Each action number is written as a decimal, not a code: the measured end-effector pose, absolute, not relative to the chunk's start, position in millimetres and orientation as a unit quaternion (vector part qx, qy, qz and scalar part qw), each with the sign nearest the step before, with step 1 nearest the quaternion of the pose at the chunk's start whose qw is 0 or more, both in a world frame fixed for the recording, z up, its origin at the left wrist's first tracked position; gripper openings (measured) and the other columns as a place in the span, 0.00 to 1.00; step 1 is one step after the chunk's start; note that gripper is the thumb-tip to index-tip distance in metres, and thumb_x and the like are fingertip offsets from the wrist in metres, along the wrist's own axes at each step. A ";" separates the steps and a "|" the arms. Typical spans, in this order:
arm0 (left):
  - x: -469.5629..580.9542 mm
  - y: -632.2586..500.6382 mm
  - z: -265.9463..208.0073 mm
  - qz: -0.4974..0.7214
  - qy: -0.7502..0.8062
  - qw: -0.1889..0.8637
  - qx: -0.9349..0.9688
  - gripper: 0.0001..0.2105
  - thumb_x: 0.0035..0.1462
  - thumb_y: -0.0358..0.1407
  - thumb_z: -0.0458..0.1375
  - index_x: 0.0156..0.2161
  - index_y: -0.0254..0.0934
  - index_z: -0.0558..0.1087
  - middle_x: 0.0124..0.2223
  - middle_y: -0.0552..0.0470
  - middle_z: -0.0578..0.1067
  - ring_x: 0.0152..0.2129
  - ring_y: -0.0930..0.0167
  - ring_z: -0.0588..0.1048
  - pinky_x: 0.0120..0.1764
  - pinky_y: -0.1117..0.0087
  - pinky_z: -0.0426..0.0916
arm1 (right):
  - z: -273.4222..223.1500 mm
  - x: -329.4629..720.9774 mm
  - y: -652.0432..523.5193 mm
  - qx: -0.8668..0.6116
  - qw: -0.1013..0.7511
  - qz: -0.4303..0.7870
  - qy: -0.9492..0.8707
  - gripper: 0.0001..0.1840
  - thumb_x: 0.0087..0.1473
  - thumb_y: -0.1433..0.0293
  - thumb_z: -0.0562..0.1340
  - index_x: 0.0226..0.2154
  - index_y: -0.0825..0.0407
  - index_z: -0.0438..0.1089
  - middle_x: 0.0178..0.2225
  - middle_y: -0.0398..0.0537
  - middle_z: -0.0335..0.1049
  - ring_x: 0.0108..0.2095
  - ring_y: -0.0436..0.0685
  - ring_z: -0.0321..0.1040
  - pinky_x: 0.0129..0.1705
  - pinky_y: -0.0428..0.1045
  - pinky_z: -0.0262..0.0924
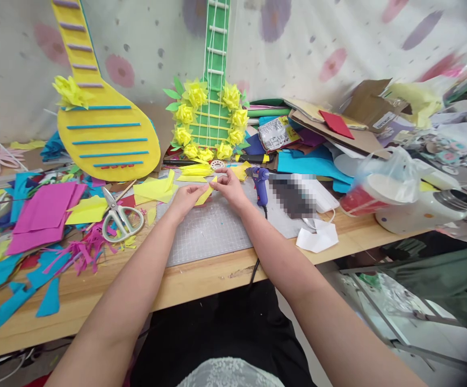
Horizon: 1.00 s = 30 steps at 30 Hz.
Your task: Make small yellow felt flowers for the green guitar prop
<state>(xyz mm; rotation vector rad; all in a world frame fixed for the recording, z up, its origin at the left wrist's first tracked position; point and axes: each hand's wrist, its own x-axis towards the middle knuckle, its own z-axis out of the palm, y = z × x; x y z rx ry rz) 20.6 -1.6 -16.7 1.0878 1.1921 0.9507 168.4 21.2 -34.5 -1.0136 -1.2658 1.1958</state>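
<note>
Two Hands on One Yellow Paper Piece

Gripped between thumb and fingertips of the left hand [191, 198]: one yellow paper piece [205, 196], above the grey cutting mat [205, 234]. Pinched also at its upper end by the right hand [230, 189], with the thumb and fingers closed together. Just beyond the hands, several yellow strips [195, 171], too overlapped for counting exactly.

Behind, leaning at the wall, two guitar shapes. On the yellow guitar shape [110, 117]: five purple bars on the neck, five blue strips on the body and one yellow flower [71, 92]. On the green guitar shape [213, 115]: nine yellow flowers [196, 94] around the body and four white bars in view on the neck.

To the right of the hands, on the mat, one purple glue gun [260, 185]. To the left, one pair of scissors [123, 223], near two or more magenta sheets [42, 215]. Farther right, one red and white cup [364, 198] in a plastic bag, beside one white container [414, 217].
</note>
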 end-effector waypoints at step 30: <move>9.1 -4.8 -13.6 0.342 0.545 0.562 0.520 0.09 0.52 0.38 0.60 0.28 0.32 0.71 0.25 0.47 0.77 0.21 0.70 0.77 0.19 0.76 0.66 | -35.5 172.8 24.2 -0.468 0.590 0.527 -0.394 0.25 0.32 0.65 0.67 0.34 0.48 0.56 0.21 0.32 0.60 0.23 0.46 0.60 0.31 0.45 0.56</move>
